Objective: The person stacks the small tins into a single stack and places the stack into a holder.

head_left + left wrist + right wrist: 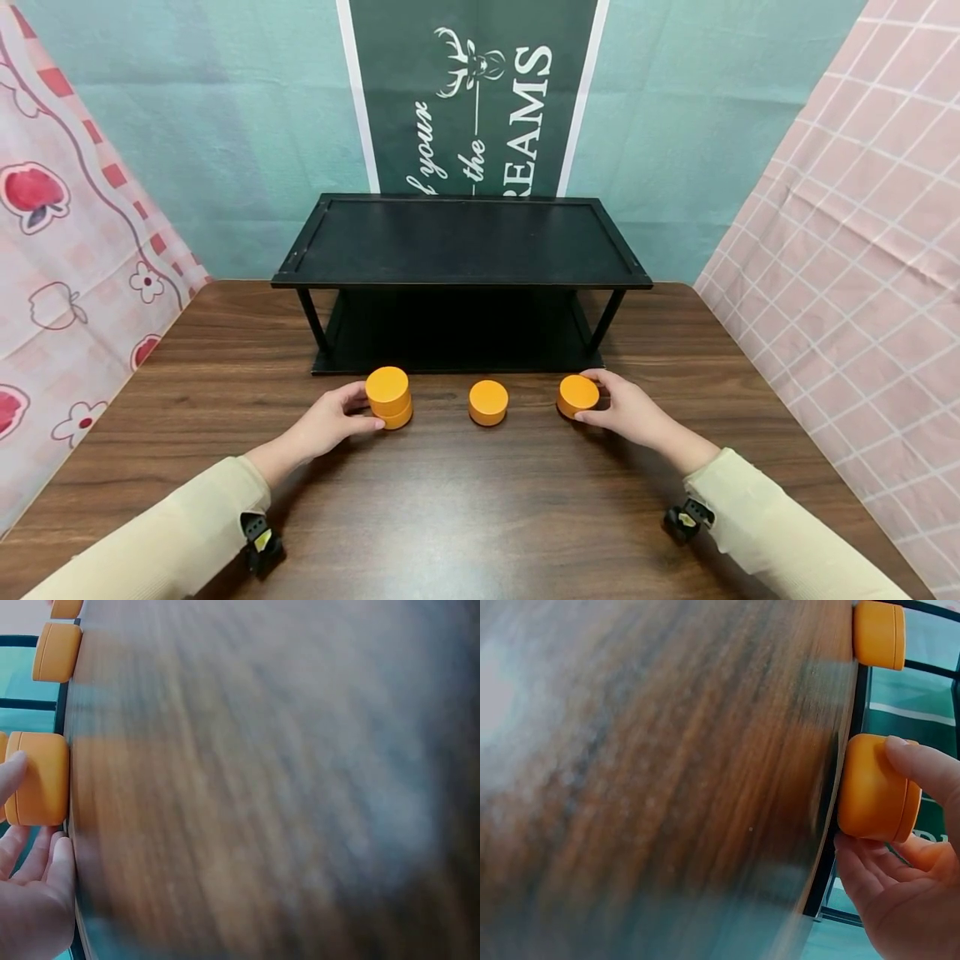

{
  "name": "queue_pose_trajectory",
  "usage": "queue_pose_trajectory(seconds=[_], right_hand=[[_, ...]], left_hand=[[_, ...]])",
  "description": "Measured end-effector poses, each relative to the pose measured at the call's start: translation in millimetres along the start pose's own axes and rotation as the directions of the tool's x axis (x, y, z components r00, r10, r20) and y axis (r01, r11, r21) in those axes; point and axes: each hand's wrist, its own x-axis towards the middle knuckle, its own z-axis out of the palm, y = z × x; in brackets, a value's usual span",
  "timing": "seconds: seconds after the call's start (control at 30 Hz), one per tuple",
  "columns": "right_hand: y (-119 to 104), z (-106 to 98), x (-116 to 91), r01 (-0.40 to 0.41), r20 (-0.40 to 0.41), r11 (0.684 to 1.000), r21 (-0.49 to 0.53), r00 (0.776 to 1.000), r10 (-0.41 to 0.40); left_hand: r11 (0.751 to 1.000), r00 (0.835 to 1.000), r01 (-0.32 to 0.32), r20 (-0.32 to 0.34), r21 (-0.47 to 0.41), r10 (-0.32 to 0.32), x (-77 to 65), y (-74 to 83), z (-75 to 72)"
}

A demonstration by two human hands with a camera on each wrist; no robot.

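Note:
Two round orange lidded jars (387, 396) stand stacked on the table at the left, and my left hand (333, 421) holds them from the side with thumb and fingers. In the left wrist view the thumb (11, 772) lies against the lower jar (43, 780) near its lid seam. On the right, my right hand (630, 408) grips a single orange jar (577, 396) between thumb and fingers. Its lid seam and the thumb (919, 761) near it show in the right wrist view. Another orange jar (488, 402) stands alone between the hands, touched by neither.
Behind the jars stands a black two-tier rack (457, 242), its lower shelf (457, 364) close behind them. The dark wooden table (465, 517) reaches toward me. Curtains hang around it: teal (240, 125) at the back, pink checked (885, 275) at the right.

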Motion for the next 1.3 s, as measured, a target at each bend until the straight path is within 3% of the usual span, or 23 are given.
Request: queue_pose_trajectory(seconds=[0.2, 0.57, 1.3], right_hand=[[1.2, 1.3, -0.6, -0.016, -0.021, 1.000, 0.021, 1.000, 0.017], [-2.4, 1.8, -1.6, -0.015, -0.070, 0.996, 0.089, 0.997, 0.021], [-17.1, -3.7, 1.4, 0.017, -0.144, 0.988, 0.155, 0.990, 0.005]], left_hand=[[0.996, 0.997, 0.073, 0.002, -0.054, -0.073, 0.0, 0.3, 1.7], [0.989, 0.996, 0.089, 0.000, -0.117, -0.089, 0.4, -1.6, 2.9], [0.987, 0.995, 0.096, -0.008, -0.128, -0.098, 0.9, -6.1, 3.6]])
